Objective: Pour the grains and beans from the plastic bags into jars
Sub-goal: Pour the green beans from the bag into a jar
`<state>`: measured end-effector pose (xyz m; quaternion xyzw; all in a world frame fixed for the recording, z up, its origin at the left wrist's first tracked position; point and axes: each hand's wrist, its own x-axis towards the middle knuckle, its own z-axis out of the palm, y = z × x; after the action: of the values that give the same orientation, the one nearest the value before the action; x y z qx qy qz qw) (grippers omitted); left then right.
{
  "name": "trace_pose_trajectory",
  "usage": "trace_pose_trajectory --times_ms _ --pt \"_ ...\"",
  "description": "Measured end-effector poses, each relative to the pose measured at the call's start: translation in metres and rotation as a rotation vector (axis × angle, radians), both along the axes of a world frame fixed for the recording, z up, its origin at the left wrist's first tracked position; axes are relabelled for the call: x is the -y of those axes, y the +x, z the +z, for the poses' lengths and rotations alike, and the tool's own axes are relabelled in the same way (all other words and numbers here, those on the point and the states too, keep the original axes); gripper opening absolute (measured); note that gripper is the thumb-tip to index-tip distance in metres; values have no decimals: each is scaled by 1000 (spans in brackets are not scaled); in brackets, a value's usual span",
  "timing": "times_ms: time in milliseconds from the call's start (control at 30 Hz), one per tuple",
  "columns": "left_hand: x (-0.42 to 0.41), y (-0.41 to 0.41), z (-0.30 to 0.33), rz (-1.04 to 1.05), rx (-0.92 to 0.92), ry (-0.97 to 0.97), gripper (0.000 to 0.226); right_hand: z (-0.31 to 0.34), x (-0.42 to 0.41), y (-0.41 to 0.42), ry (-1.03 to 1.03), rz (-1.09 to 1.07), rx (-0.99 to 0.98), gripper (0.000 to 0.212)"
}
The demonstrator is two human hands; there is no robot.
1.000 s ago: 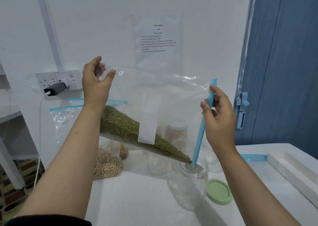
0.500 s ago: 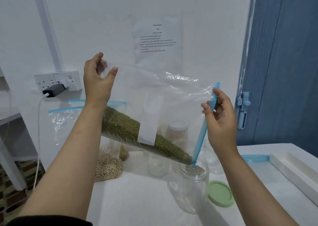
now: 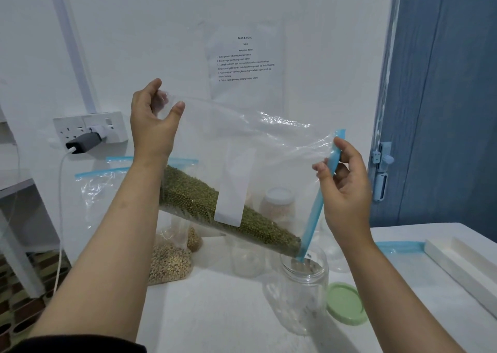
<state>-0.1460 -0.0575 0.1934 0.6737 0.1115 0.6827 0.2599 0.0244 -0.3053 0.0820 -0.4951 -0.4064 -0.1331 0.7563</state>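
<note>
Tilting over the open jar (image 3: 304, 285): clear plastic bag (image 3: 242, 143) of green beans (image 3: 215, 205), blue zip corner dipped into the jar mouth. Left hand (image 3: 152, 123) pinches the raised bottom corner; right hand (image 3: 345, 188) pinches the zip strip. Green lid (image 3: 347, 303) lies just beside the jar on the white table (image 3: 228, 312).

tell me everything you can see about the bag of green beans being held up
The bag of green beans is a clear, crinkly plastic zip bag with a blue seal strip and a white label patch. It is tilted, closed corner high, mouth corner low in the open clear jar. Small green beans lie heaped along its lower edge, reaching down to the mouth. The left hand pinches the raised corner; the right hand holds the seal strip.
</note>
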Motion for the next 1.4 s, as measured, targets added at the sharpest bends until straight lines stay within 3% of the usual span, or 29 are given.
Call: trace_pose_trajectory --times_ms 1400 --pt "5 -8 13 32 5 20 50 9 1 -6 9 -12 43 42"
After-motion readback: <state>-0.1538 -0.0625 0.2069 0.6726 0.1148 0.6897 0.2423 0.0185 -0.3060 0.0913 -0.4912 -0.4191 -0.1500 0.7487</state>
